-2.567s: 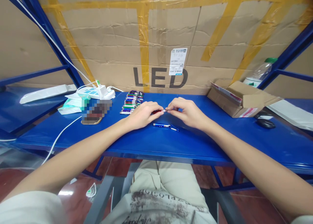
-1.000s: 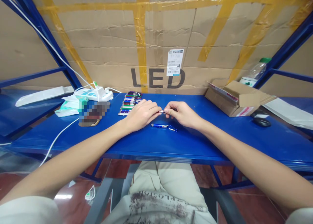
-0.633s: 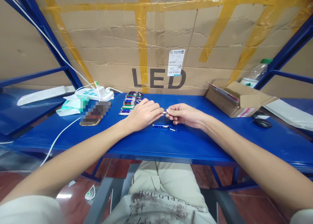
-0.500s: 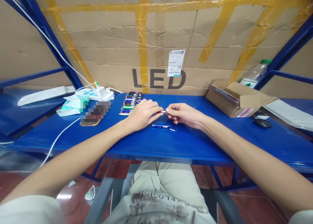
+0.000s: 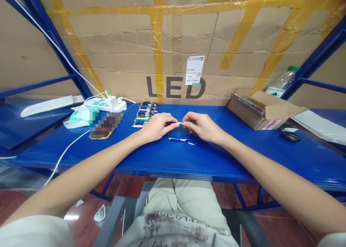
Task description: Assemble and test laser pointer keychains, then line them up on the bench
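My left hand (image 5: 158, 126) is closed around a slim red penlight (image 5: 171, 123), whose barrel partly shows between thumb and fingers. At its silver right end, my right hand (image 5: 201, 126) pinches with thumb and forefinger; the fingertips hide the tip. Just below the hands, a blue penlight (image 5: 177, 139) with a blue clip (image 5: 191, 142) at its right end lies flat on the blue table (image 5: 162, 160). Behind my left hand, several penlights (image 5: 146, 112) in purple, green, red and blue lie side by side in a column, partly covered by the hand.
To the left are a blurred-out phone (image 5: 104, 130), a white power strip (image 5: 105, 103) with cables and a green-and-white packet (image 5: 79, 117). An open cardboard box (image 5: 259, 112), a black mouse (image 5: 290, 136) and a bottle (image 5: 283, 81) stand right. A large carton (image 5: 121, 52) walls the back.
The fingers of my left hand have drawn back, showing more of the red barrel. My right hand has shifted its pinch slightly at the silver end. The blue penlight stays put.
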Motion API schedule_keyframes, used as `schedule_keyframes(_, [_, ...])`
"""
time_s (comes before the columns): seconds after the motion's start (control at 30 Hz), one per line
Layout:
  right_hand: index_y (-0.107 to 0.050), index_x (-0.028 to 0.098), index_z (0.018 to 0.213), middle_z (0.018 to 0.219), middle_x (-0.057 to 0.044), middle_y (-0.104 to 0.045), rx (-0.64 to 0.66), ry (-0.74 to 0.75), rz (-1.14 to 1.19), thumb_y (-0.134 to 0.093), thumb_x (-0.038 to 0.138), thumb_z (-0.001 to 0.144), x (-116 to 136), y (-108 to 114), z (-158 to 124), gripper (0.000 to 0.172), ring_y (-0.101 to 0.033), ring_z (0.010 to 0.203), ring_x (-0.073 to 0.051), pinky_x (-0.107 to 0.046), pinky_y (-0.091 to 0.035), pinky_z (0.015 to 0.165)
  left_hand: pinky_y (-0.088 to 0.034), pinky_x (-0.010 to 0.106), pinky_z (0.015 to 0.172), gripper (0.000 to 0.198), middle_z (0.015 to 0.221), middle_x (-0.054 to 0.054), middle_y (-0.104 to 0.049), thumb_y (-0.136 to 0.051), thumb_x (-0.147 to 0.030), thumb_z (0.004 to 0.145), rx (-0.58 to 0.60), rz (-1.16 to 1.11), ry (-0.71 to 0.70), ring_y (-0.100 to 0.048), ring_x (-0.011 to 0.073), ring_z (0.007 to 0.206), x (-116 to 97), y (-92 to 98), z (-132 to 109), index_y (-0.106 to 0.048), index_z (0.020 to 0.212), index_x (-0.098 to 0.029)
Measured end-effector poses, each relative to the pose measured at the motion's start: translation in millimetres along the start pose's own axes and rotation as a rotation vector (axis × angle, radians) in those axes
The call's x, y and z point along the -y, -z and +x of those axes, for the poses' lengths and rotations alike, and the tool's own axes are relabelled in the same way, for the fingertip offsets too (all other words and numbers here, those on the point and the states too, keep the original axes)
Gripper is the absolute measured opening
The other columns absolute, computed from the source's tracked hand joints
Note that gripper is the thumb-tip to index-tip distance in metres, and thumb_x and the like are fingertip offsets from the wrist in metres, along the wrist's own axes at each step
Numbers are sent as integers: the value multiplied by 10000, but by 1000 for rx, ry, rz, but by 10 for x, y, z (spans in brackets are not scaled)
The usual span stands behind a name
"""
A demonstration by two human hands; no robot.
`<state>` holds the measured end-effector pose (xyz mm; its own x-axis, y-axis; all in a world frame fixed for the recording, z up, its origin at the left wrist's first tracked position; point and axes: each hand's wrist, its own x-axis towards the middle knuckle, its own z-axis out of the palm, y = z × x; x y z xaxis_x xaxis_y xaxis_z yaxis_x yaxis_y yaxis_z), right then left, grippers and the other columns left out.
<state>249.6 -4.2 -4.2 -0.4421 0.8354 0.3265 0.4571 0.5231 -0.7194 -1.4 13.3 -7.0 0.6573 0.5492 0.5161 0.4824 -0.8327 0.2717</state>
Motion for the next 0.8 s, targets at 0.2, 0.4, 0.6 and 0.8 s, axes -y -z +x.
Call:
schedule_keyframes(0.2, [-671,227,939,864,-21,-752,34,28,-22,-614,407,1011,-4,1,-13,202,-675,659,-179,-329,-540,678,-488,359,878,301,988,77,-761,-574,-370,1123,50,17,-21,-682,233,945,-51,20,0,-795,1159,-169])
schedule_keyframes(0.4, [-675,217,939,855,-26,-757,54,4,36,-622,411,1001,-6,3,-7,210,-663,653,-166,-316,-550,667,-472,368,887,327,982,74,-746,-536,-387,1139,56,70,-64,-671,238,957,-75,45,-2,-785,1156,-175])
schedule_keyframes(0.6, [-688,199,903,817,-33,-747,74,-73,216,-729,489,950,-2,-6,11,296,-614,618,-144,-300,-533,606,-457,385,915,350,1041,80,-765,-507,-418,1150,29,136,-101,-670,243,999,-72,54,-14,-767,1163,-184])
schedule_keyframes(0.8, [-725,176,861,773,-33,-732,128,-241,455,-892,575,809,50,6,9,436,-569,595,-120,-280,-490,568,-420,389,873,321,1068,80,-782,-514,-381,1152,-19,260,-196,-655,234,970,-74,59,-33,-759,1189,-177])
